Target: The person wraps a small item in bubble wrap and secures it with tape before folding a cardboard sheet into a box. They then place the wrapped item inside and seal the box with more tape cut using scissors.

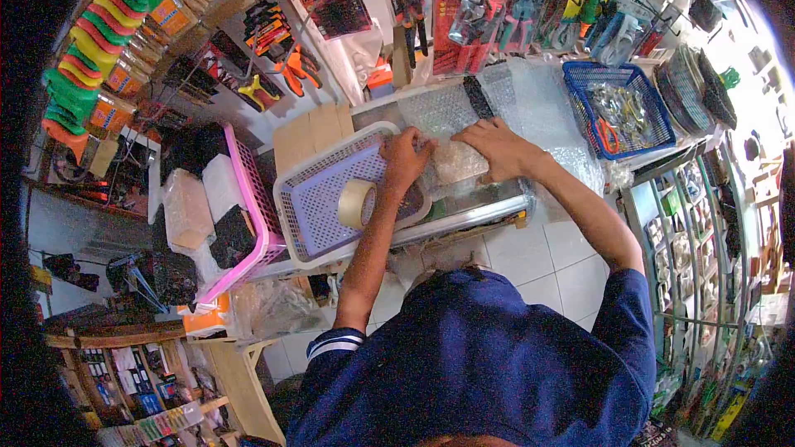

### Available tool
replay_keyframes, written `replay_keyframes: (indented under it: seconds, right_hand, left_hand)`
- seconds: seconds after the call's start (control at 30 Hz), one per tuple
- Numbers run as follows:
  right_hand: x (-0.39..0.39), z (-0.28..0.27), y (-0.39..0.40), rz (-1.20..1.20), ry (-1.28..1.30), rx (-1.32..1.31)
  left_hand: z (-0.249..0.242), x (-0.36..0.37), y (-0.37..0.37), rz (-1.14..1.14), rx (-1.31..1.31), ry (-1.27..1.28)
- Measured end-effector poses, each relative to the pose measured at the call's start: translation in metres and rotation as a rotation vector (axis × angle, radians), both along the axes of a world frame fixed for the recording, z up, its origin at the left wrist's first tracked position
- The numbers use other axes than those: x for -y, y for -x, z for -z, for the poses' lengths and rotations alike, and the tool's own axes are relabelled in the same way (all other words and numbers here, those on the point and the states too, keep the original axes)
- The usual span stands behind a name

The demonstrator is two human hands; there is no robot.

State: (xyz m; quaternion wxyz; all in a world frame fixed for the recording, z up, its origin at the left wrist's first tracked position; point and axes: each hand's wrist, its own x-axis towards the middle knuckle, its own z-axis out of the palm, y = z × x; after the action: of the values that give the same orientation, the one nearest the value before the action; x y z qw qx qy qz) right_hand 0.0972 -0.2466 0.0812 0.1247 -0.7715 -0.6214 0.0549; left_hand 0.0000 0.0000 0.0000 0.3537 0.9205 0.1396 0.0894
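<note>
A small bubble-wrapped package (460, 163) lies on the counter, right of the basket. My right hand (502, 149) grips it from above and the right, fingers over its far edge and thumb by its near side. Just left of the package, over the basket's right rim, my left hand (404, 159) is closed in a pinch; what its fingertips hold is too small to make out. Under my left forearm, a roll of clear tape (356, 204) stands in the pale basket (300, 258), which has a purple perforated bottom. A bubble wrap sheet (435, 108) spreads behind the package.
Left stands a pink crate (258, 199) with wrapped parcels. A cardboard piece (310, 134) sits behind the pale basket. At right are more bubble wrap (538, 103) and a blue basket (577, 108) of small metal items and orange-handled scissors (609, 136). Packaged pliers (472, 12) hang behind.
</note>
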Motion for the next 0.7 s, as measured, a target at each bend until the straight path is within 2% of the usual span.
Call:
replay_keyframes:
  seconds: [0.17, 0.27, 0.37, 0.47, 0.53, 0.6, 0.7]
  right_hand:
    - [-0.009, -0.010, -0.005, 0.044, 0.108, -0.107]
    - [-0.001, 0.004, -0.013, -0.011, 0.064, -0.185]
    - [0.005, 0.006, -0.020, -0.028, 0.112, -0.256]
    - [0.009, 0.002, -0.019, -0.035, 0.149, -0.292]
    - [0.008, 0.005, -0.021, -0.049, 0.129, -0.314]
    - [0.009, 0.011, -0.023, -0.060, 0.119, -0.299]
    - [0.013, 0.018, -0.026, -0.064, 0.131, -0.270]
  left_hand:
    - [-0.013, -0.009, -0.008, 0.028, 0.078, -0.061]
    - [-0.041, 0.002, -0.009, -0.047, 0.130, -0.396]
    - [-0.010, -0.023, -0.045, 0.135, 0.147, -0.201]
    - [0.032, -0.035, -0.091, 0.254, 0.218, -0.230]
    - [-0.004, -0.015, -0.093, 0.259, -0.035, -0.358]
    - [-0.014, -0.005, -0.101, 0.240, -0.204, -0.466]
    - [0.011, -0.005, -0.123, 0.239, -0.310, -0.581]
